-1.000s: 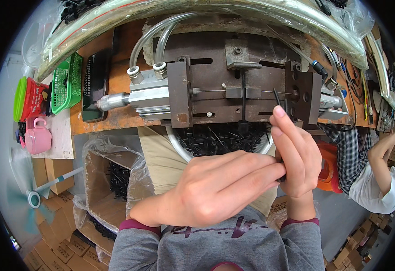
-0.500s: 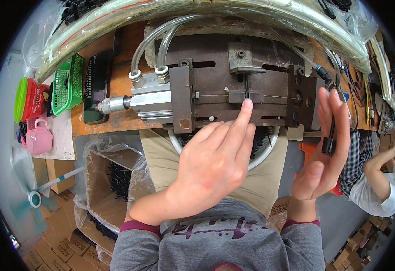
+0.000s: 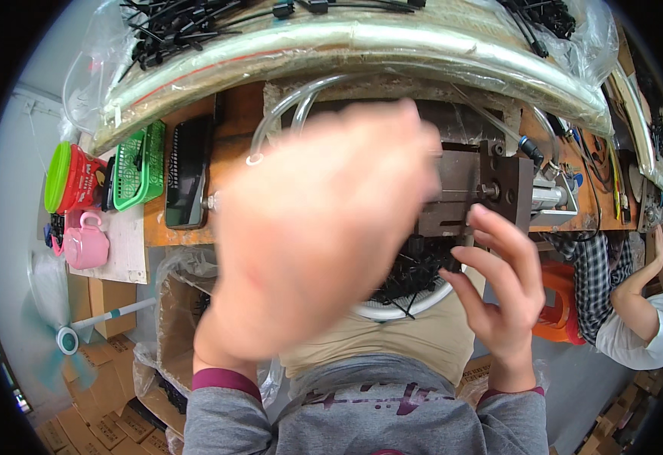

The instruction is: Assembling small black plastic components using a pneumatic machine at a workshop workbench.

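Note:
My left hand [image 3: 308, 235] is raised over the clamping fixture [image 3: 456, 182] and smeared by motion. It hides most of that fixture, and whether its fingers hold anything cannot be seen. My right hand [image 3: 506, 288] is at the fixture's near right edge, beside the round white-rimmed basket [image 3: 403, 311] on my lap. Its thumb and fingers are curved and apart, with nothing plainly held. Several thin black plastic parts [image 3: 407, 280] lie in the basket. One black cap-shaped end [image 3: 416, 244] shows between my hands, just below the fixture.
Clear hoses [image 3: 286, 110] arch behind the fixture. Black parts [image 3: 168, 34] are heaped along the far ledge. To the left stand a green basket [image 3: 138, 171], a dark phone-like slab [image 3: 187, 174] and a pink cup [image 3: 87, 244]. Another person's arm [image 3: 638, 265] is at far right.
My left hand has lifted from the fixture, where its index finger pressed a black part. My right hand has moved left and down toward the basket; the black part it held no longer shows there.

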### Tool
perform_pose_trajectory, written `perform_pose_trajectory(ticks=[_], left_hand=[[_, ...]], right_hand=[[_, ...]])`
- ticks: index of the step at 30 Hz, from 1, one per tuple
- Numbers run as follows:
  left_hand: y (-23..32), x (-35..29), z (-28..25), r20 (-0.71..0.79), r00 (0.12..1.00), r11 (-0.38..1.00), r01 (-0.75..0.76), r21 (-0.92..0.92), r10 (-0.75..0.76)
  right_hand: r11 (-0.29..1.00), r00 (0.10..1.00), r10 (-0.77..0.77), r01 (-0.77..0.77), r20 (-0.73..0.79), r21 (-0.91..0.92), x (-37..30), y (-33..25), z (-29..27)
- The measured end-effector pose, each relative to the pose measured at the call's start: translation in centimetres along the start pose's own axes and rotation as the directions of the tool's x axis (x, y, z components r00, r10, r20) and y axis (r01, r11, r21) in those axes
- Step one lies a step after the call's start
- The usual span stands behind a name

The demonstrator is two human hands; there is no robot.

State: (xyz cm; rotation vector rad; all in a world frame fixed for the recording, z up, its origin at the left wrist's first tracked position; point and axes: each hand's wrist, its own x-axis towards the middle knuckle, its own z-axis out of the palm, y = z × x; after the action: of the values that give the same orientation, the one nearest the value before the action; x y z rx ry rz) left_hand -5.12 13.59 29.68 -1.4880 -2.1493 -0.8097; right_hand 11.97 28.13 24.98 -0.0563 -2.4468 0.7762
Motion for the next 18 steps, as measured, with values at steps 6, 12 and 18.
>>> perform_pose_trajectory(ticks=[6,12,18], left_hand=[[-7.6,8.6,-0.9,-0.056,0.998,0.978,0.04,0.205,-0.029],[-8.6,11.4,1.3,0.111,0.978,0.84,0.089,0.536,-0.175],[-9.3,11.0,1.0,0.1,0.992,0.911,0.029,0.412,-0.078]], right_hand=[[0.986,0.981,-0.1,0.121,0.168,-0.116,0.0,-0.2,2.4],[0.95,0.969,-0.16,0.203,0.189,-0.237,1.1,0.4,2.6],[0.955,0.959,-0.074,0.147,0.275,-0.258,1.8,-0.5,1.4]])
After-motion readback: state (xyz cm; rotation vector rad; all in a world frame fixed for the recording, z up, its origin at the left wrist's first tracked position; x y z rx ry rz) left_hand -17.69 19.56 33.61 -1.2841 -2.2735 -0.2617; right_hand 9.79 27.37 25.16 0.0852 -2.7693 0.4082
